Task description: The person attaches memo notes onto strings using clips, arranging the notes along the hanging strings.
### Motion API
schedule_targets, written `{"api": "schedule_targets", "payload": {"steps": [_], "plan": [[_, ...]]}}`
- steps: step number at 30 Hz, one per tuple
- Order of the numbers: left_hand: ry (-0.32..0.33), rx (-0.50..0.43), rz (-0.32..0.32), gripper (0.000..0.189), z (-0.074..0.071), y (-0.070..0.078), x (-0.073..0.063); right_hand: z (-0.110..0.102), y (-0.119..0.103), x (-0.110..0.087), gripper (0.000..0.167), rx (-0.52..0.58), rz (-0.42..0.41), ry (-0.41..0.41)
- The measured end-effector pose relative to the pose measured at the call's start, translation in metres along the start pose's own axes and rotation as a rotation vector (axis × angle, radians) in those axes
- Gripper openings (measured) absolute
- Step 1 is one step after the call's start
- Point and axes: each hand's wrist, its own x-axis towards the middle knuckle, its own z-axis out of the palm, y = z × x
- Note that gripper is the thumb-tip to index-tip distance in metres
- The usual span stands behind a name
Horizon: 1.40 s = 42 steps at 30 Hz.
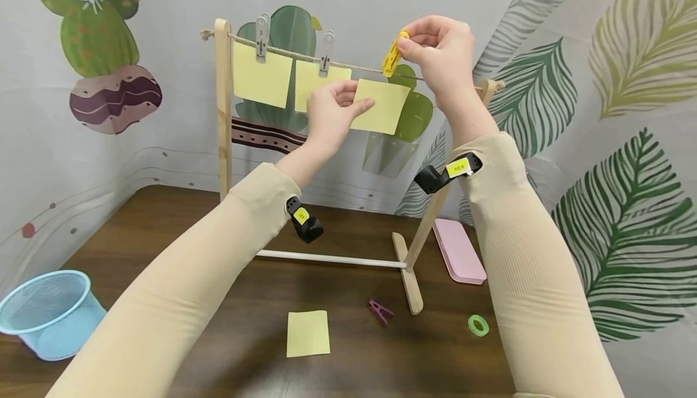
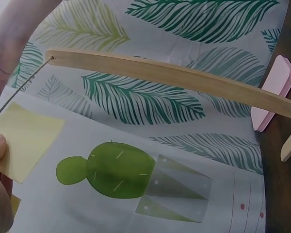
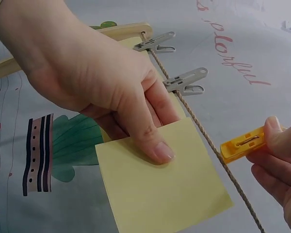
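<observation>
My left hand (image 1: 333,114) pinches a yellow sticky note (image 1: 383,104) by its left side, thumb in front, its top edge just below the twine (image 3: 203,128). Above and to the right, my right hand (image 1: 443,50) holds a yellow clothespin (image 1: 394,53) by its upper end, thumb against it. In the right wrist view the clothespin's tip is right at the twine, beside the note's upper corner. Two more notes hang to the left, one (image 1: 261,74) under a grey clothespin (image 1: 262,38), the other (image 1: 305,86) under a second grey clothespin (image 1: 327,53).
The twine runs between the posts of a wooden stand (image 1: 224,107). On the table (image 1: 229,325) lie a loose yellow note (image 1: 308,334), a purple clothespin (image 1: 380,312), a green ring (image 1: 478,325) and a pink case (image 1: 459,251). A blue mesh basket (image 1: 60,325) stands at left.
</observation>
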Motion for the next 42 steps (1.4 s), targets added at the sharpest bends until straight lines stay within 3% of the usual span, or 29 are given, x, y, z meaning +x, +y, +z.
{"api": "schedule_targets", "payload": {"steps": [17,22,30,42], "plan": [[0.027,0.004,0.048,0.035,0.0007,0.0002,-0.0022,0.0020,0.0031,0.0015,0.012,-0.115,0.067,-0.049],[0.032,-0.012,0.056,0.035,0.0005,-0.0011,-0.0010,0.0021,0.0031,0.0009,0.002,-0.166,0.080,-0.088],[0.038,-0.041,0.016,0.036,-0.0004,-0.0045,-0.0018,0.0005,0.0020,-0.0008,0.022,-0.310,0.108,-0.186],[0.020,-0.054,-0.004,0.035,-0.0010,-0.0051,-0.0021,-0.0017,0.0021,-0.0036,0.036,-0.366,0.092,-0.256]]}}
